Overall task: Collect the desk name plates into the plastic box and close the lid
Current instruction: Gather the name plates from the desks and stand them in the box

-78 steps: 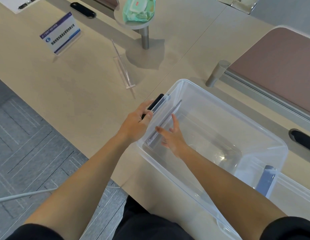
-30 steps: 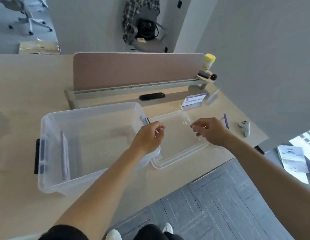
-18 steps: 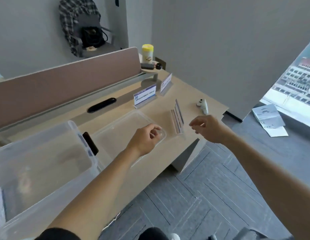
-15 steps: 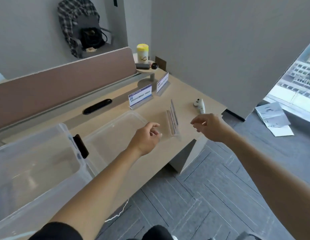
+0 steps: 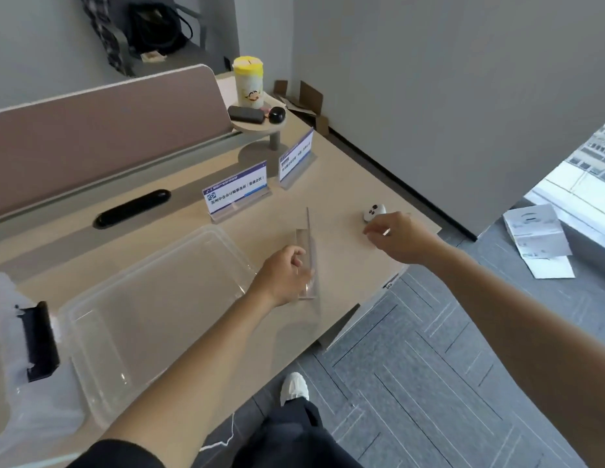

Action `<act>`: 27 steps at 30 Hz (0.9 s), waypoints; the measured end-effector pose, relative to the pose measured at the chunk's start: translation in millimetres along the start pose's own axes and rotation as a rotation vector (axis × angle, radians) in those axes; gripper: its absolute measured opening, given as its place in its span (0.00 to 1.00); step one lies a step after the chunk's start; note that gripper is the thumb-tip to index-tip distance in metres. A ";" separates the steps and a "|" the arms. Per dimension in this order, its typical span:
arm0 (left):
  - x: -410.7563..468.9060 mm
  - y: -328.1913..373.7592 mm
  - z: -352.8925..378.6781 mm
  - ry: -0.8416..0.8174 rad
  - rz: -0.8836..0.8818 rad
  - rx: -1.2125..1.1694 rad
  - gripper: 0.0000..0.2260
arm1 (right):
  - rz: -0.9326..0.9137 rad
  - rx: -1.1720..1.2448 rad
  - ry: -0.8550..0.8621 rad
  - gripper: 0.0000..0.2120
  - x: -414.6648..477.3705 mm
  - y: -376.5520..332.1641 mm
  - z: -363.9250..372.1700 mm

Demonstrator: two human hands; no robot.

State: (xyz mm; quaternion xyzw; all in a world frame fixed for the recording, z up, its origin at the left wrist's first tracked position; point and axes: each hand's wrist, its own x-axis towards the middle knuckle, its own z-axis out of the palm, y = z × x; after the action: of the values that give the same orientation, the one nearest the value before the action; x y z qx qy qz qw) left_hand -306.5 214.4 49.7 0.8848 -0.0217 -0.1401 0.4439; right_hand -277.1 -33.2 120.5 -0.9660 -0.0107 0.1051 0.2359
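Observation:
A clear name plate (image 5: 308,241) stands edge-on to me near the desk's front right corner. My left hand (image 5: 282,275) curls its fingers around the plate's near end. My right hand (image 5: 400,238) hovers to the plate's right with loosely bent fingers and holds nothing. Two printed blue-and-white name plates (image 5: 235,192) (image 5: 296,158) stand farther back. The clear lid (image 5: 152,298) lies flat on the desk left of my left hand. The plastic box (image 5: 11,383) shows only at the left edge, with its black latch (image 5: 39,339).
A small white device (image 5: 373,212) lies just beyond my right hand. A yellow-lidded canister (image 5: 248,82) stands on a round shelf (image 5: 257,130) by the divider panel (image 5: 102,123). A black cable slot (image 5: 132,207) sits behind the lid. Papers (image 5: 537,238) lie on the floor.
My view swung from the box's left end to the right end of the desk. My left hand moved forward from the lid's edge onto the clear name plate. My right hand drifted right.

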 end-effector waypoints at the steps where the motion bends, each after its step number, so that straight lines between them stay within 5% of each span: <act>1: 14.9 1.3 5.5 -0.003 0.002 0.016 0.20 | 0.008 -0.024 -0.015 0.08 16.1 4.0 -2.1; 16: 121.8 -15.6 49.5 -0.032 -0.442 0.209 0.35 | -0.211 -0.379 -0.489 0.19 242.6 -34.7 37.7; 21: 127.6 -2.1 80.6 0.071 -0.673 0.156 0.21 | -0.378 -0.382 -0.758 0.22 269.9 -26.8 77.4; 27: 136.6 14.7 100.1 0.252 -0.843 0.190 0.10 | -0.340 0.024 -0.885 0.18 269.9 -10.2 107.3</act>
State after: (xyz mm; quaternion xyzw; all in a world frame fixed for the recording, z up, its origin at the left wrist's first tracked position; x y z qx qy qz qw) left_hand -200.8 105.3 -26.6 0.8633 0.3823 -0.1972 0.2641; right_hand -35.3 43.4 -21.2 -0.8103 -0.2669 0.4665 0.2337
